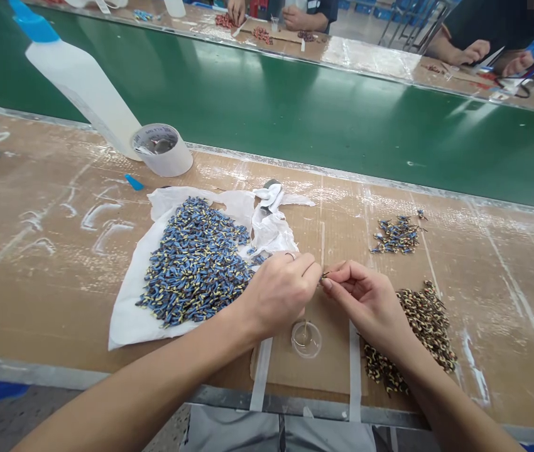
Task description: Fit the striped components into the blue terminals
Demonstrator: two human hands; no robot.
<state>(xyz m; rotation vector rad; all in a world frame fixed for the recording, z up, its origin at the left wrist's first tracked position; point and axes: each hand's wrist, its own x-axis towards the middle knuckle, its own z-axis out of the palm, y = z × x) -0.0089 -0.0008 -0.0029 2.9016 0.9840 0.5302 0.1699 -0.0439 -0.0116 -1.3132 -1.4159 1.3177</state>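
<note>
My left hand (pixel 283 289) is closed, knuckles up, its fingertips mostly hidden. It meets my right hand (pixel 365 298), whose thumb and forefinger pinch a tiny dark piece (pixel 325 275); its kind is too small to make out. Left of my hands, a heap of small blue, yellow and dark pieces (pixel 196 263) lies on a white sheet (pixel 123 314). Partly behind my right forearm is a pile of small dark and cream pieces (pixel 425 329). Farther back sits a smaller cluster of blue and cream pieces (pixel 397 235). Below my hands stands a clear little cup (pixel 314 347) with a thin stick inside.
A white bottle with a blue cap (pixel 83 88) leans beside a roll of tape (pixel 173 160). A blue tip (pixel 134 182) and crumpled white tissue (pixel 274 231) lie nearby. Beyond the green belt (pixel 267 100), other people's hands (pixel 474 53) work at another table.
</note>
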